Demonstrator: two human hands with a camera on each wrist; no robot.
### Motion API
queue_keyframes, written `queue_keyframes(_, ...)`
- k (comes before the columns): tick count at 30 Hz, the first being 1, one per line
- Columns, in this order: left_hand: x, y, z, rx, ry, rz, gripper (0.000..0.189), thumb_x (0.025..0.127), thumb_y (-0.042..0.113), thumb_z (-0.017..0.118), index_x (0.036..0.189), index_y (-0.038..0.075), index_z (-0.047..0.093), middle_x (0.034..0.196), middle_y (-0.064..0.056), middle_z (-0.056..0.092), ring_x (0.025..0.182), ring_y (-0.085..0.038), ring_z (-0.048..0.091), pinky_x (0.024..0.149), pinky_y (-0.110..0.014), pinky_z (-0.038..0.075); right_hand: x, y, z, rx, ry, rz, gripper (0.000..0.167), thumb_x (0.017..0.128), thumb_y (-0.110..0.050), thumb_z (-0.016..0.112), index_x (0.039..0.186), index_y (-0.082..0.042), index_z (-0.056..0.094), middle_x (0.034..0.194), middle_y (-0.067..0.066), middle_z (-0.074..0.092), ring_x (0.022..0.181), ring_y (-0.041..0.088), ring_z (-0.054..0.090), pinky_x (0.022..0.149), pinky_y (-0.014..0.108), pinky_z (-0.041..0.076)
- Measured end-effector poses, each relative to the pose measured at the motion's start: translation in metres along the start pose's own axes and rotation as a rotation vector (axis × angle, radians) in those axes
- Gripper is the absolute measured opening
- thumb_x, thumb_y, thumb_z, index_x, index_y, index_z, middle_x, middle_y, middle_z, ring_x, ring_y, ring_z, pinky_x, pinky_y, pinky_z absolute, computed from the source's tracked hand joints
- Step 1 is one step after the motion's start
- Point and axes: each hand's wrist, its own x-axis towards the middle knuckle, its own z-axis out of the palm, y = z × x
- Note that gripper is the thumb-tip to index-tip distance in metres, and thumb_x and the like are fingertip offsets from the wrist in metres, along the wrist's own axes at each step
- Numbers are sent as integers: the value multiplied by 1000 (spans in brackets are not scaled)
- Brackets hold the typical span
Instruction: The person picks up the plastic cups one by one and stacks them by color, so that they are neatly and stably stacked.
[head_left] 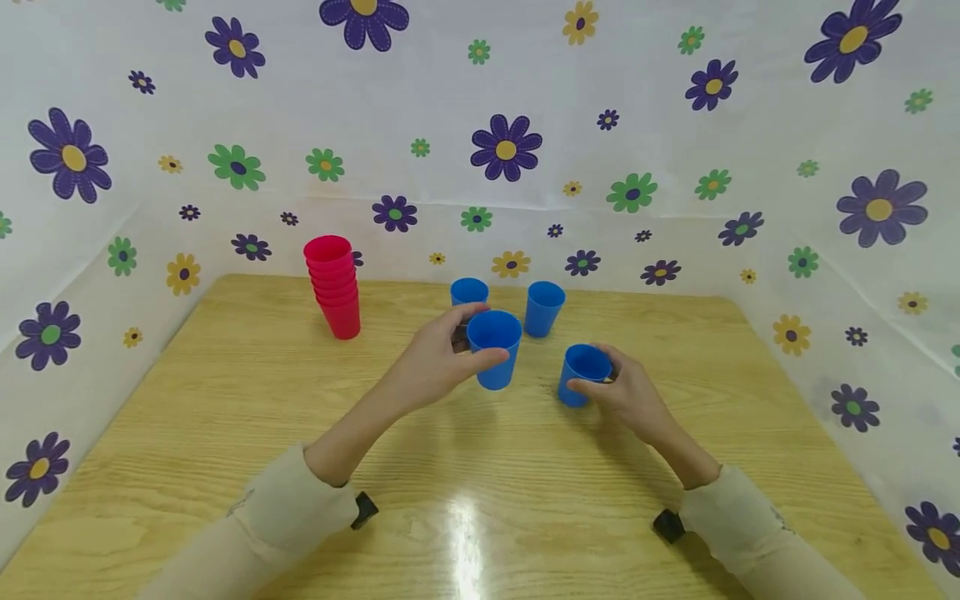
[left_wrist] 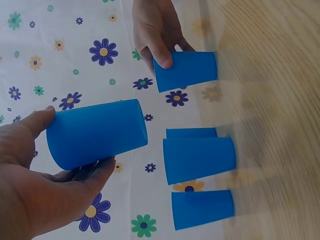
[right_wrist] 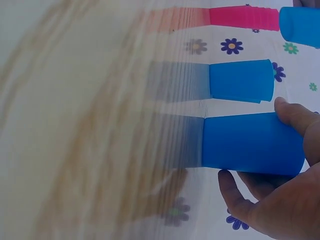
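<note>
My left hand (head_left: 442, 354) grips a blue plastic cup (head_left: 495, 350) near its rim, thumb on the near side. In the left wrist view, this held cup (left_wrist: 100, 132) is tilted slightly, its base well off the table. To the right, my right hand (head_left: 630, 396) holds another blue cup (head_left: 576, 387) between thumb and fingers. That cup's base meets its reflection on the tabletop in the right wrist view. Upright behind them stand a blue cup (head_left: 469, 286) at the back and a blue cup (head_left: 543, 312) to its right. A third standing cup (left_wrist: 200, 160) shows in the left wrist view.
A tall stack of nested red cups (head_left: 337, 292) stands at the back left of the wooden table (head_left: 225, 400). White flowered cloth (head_left: 420, 100) encloses the back and both sides. Black straps (head_left: 365, 510) show at both cuffs.
</note>
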Motion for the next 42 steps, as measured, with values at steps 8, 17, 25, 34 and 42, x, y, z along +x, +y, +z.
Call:
queue_keyframes(8,13,10,16,44,-2,76,70,95,29,77,152,3,45,139,-15,61,120,-27,64,99,-37,55,-1,-2,2,9,-3,2,69,95,-27,78,148,4,46,139,25,59,122,39,59,103,54,50)
queue_keyframes(17,37,20,41,51,8,109,75,95,36,77,155,7,43,133,-12,62,110,-22,61,90,-30,54,-3,-5,-1,24,-15,-14,66,97,-25,76,149,3,46,140,25,58,123,39,59,103,54,50)
queue_keyframes(25,53,24,62,51,28,113,74,95,39,77,155,10,45,139,-10,60,114,-19,60,94,-29,55,-4,-5,-1,54,-33,-29,68,98,-22,74,153,2,42,143,25,56,124,40,59,102,53,51)
queue_keyframes(34,59,26,75,10,9,104,73,97,36,75,156,10,43,149,-10,54,126,-22,60,100,-32,53,-2,-5,0,56,-37,-55,71,98,-20,74,155,0,39,144,24,56,123,39,59,103,54,50)
queue_keyframes(42,65,26,85,10,4,97,73,96,36,76,156,10,44,148,-10,55,127,-23,59,100,-33,53,-1,-1,0,91,-47,-102,74,98,-16,73,159,-1,33,149,23,52,130,41,57,106,59,46)
